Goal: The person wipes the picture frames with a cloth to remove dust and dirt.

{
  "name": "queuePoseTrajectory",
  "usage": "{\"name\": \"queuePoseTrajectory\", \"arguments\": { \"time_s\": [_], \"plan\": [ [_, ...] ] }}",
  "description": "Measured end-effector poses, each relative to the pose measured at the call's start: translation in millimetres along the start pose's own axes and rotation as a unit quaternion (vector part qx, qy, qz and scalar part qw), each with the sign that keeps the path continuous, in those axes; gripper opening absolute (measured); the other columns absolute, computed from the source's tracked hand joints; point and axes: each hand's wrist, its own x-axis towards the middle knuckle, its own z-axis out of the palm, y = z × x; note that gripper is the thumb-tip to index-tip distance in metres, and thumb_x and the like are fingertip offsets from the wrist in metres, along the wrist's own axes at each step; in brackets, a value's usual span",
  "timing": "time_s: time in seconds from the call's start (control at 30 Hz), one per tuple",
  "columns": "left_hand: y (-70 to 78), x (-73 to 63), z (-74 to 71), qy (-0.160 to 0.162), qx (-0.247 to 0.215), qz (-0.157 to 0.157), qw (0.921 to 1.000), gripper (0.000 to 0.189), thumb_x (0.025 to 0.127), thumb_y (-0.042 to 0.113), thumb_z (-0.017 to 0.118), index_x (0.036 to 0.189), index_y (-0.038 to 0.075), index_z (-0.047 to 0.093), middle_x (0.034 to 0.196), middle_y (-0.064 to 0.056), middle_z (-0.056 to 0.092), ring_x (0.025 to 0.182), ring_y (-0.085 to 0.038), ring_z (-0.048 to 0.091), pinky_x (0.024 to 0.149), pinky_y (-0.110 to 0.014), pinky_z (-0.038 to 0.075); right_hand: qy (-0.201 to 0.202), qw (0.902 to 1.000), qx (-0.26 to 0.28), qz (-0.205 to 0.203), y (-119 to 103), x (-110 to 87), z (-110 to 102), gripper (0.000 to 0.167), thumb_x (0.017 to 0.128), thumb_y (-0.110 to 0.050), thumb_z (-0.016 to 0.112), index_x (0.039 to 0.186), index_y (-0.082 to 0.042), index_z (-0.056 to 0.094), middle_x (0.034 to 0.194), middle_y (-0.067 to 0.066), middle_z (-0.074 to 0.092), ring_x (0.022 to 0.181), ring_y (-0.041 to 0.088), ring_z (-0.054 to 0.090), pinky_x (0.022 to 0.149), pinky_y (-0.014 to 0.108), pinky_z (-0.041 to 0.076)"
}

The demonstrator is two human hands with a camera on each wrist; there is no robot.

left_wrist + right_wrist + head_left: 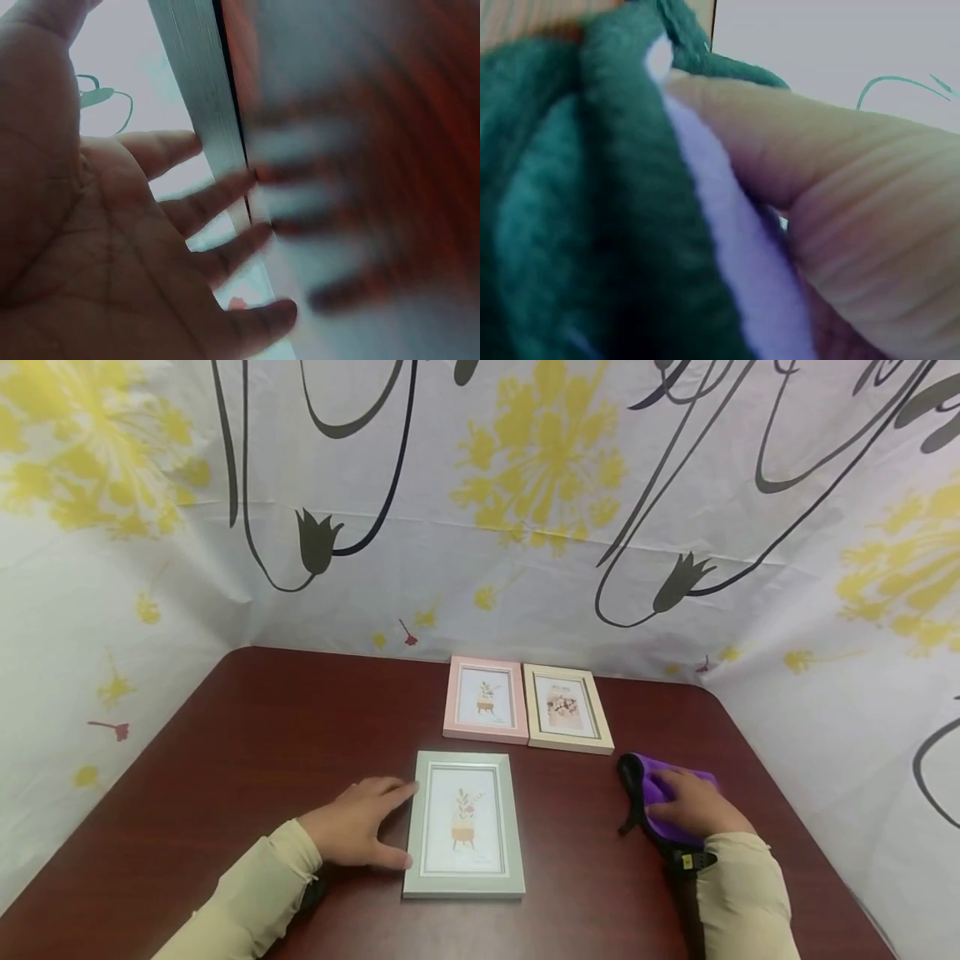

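Observation:
A pale green picture frame (465, 827) lies flat near the middle of the table, showing a print of a plant in a pot. My left hand (360, 827) is at its left edge, thumb and fingers spread, the tips at or very near the border. In the left wrist view the fingers (217, 202) are apart and extended. On the right, my right hand (697, 806) holds a folded purple and black cloth (651, 787) on the table. The right wrist view shows the thumb (757, 135) pressed against the fabric folds (615, 195); the other fingers are mostly hidden.
Behind the green frame, a pink picture frame (450, 697) and a cream picture frame (536, 706) lie side by side. The dark red wooden table (315, 718) has rounded back corners. A white patterned curtain (420, 568) hangs along the back and sides.

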Motion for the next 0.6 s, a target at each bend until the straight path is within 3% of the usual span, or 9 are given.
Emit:
{"name": "queuePoseTrajectory", "arguments": {
  "time_s": [0.2,0.37,0.47,0.6],
  "plan": [
    [3.9,-3.2,0.1,-0.007,-0.02,-0.029,0.9993,0.099,0.076,0.056,0.078,0.154,0.01,0.036,0.151,-0.022,0.034,0.142,-0.052,0.021,0.109,-0.069,0.022,0.035,0.9993,-0.005,-0.011,-4,7.9,1,0.048,0.071,-0.007,0.073,0.118,0.0,0.067,0.106,0.022,0.065,0.096,0.042,0.062,0.082,0.058,0.05],
    [2.9,-2.7,0.4,-0.01,-0.02,-0.028,0.9994,0.099,0.077,0.056,0.077,0.154,0.011,0.035,0.152,-0.022,0.034,0.142,-0.052,0.021,0.109,-0.07,0.021,0.049,0.9979,0.043,-0.004,-9,9.1,-9,0.016,0.084,-0.003,0.066,0.095,-0.014,0.066,0.088,0.003,0.064,0.084,0.025,0.058,0.074,0.045,0.047],
    [2.5,-2.7,0.4,-0.012,-0.02,-0.03,0.9993,0.099,0.078,0.056,0.077,0.155,0.011,0.035,0.152,-0.022,0.033,0.142,-0.052,0.021,0.109,-0.07,0.021,0.086,0.993,0.077,-0.022,-24,8.3,-21,0.017,0.091,-0.006,0.066,0.101,-0.019,0.066,0.092,-0.001,0.064,0.086,0.02,0.056,0.075,0.042,0.046],
    [3.1,-3.1,-0.4,-0.013,-0.023,-0.03,0.9992,0.099,0.078,0.056,0.077,0.155,0.011,0.035,0.152,-0.022,0.033,0.142,-0.052,0.02,0.109,-0.07,0.02,0.151,0.9794,0.09,-0.099,-65,11.1,-34,0.029,0.089,0.001,0.067,0.113,-0.015,0.068,0.105,0.001,0.067,0.095,0.02,0.059,0.082,0.044,0.048]
  ]
}}
